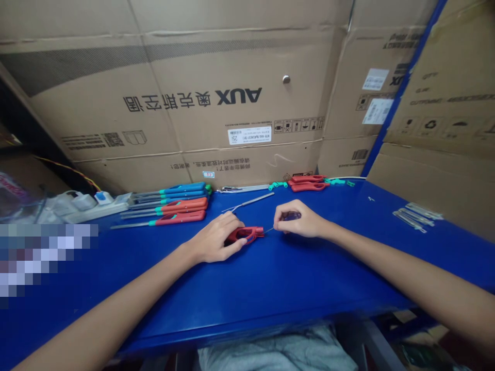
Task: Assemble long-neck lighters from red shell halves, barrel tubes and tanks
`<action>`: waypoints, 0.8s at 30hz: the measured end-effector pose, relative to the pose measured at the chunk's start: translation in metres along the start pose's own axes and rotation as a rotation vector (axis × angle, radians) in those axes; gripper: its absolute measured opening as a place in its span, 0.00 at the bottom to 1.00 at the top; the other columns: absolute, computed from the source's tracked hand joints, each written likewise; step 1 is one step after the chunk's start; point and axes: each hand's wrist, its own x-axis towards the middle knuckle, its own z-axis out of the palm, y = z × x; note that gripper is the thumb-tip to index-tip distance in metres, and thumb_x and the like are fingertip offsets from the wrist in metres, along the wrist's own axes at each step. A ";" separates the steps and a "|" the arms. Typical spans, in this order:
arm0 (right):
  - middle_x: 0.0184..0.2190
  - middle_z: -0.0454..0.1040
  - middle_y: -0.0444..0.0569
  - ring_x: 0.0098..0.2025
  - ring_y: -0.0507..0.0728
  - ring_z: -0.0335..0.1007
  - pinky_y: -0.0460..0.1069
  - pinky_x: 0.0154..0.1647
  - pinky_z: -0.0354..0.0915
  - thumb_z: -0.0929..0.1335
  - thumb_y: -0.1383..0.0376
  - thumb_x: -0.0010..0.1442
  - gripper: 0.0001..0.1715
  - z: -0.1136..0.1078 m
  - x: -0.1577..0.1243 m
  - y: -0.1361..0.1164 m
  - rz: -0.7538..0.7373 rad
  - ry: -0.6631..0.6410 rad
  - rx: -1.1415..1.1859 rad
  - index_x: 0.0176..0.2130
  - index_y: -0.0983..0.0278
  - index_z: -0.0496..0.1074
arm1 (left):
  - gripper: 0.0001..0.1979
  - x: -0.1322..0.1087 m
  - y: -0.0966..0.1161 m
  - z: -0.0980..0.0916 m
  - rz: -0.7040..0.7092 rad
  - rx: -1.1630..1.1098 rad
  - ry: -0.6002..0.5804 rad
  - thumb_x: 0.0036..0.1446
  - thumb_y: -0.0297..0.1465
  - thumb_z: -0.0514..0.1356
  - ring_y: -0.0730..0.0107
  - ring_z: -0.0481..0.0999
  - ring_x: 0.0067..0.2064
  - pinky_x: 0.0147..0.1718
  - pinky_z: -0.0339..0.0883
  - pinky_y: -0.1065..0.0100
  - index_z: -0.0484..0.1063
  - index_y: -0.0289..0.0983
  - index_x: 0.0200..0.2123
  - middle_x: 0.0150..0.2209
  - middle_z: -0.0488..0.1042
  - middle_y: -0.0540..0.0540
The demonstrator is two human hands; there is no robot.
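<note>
- Your left hand (216, 238) is gripping a red plastic handle with a long loop opening (253, 232), thumb on the near side and fingers on the far side.
- That handle lies low over the glossy blue tabletop (251, 288), at your left fingertips, its end pointing toward your right hand (301, 219).
- Your right hand is curled around a thin-shafted tool with a dark, rounded handle (294, 215), just beside the red handle and to its right.
- The tool's slim metal shaft reaches left to the red handle's end; you cannot tell from this view whether its tip touches or enters it.
- Just beyond your left hand, a slender silver metal tube with thin wires at one end (255, 199) lies slanted on the tabletop, apart from your fingers.
- Farther left, you have blue-handled lighters with long metal stems (183, 189) and, nearer you, red-orange ones of the same shape (181, 218), stems pointing left.
- Beyond your right hand, more red plastic handles (307, 183) lie near small green plastic pieces (279, 185), by the brown printed cardboard wall (185, 62).
</note>
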 end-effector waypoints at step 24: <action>0.20 0.71 0.43 0.23 0.51 0.67 0.46 0.26 0.62 0.68 0.66 0.49 0.05 -0.002 0.000 0.004 -0.018 -0.009 -0.065 0.24 0.64 0.71 | 0.17 -0.005 -0.006 -0.004 -0.018 0.096 0.227 0.65 0.37 0.51 0.63 0.71 0.36 0.37 0.66 0.62 0.69 0.30 0.48 0.36 0.73 0.41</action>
